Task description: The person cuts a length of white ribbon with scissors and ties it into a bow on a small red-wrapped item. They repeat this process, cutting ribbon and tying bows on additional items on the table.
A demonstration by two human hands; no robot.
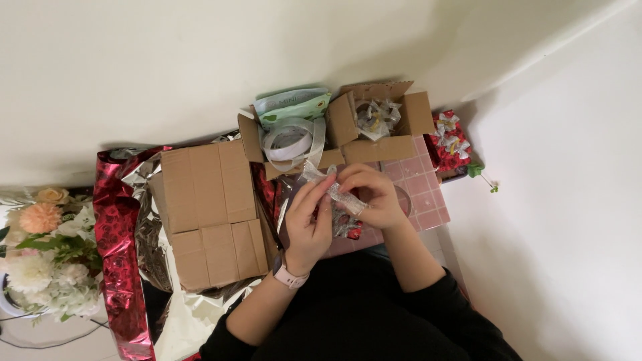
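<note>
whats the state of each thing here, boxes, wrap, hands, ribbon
left hand: pinching the clear ribbon strip
right hand: gripping the same strip
clear ribbon strip: stretched between both hands
flat cardboard box: closed, lying on red foil wrap
small cardboard box: flaps open, bows inside
ribbon roll: partly unwound

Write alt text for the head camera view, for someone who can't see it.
Both hands, left hand and right hand, hold a clear crinkly wrapper over a pink tiled mat. Cardboard boxes, red foil wrap and flowers lie around.

Both hands (344, 210) pinch ribbon (342, 196) – boxes behind
</note>
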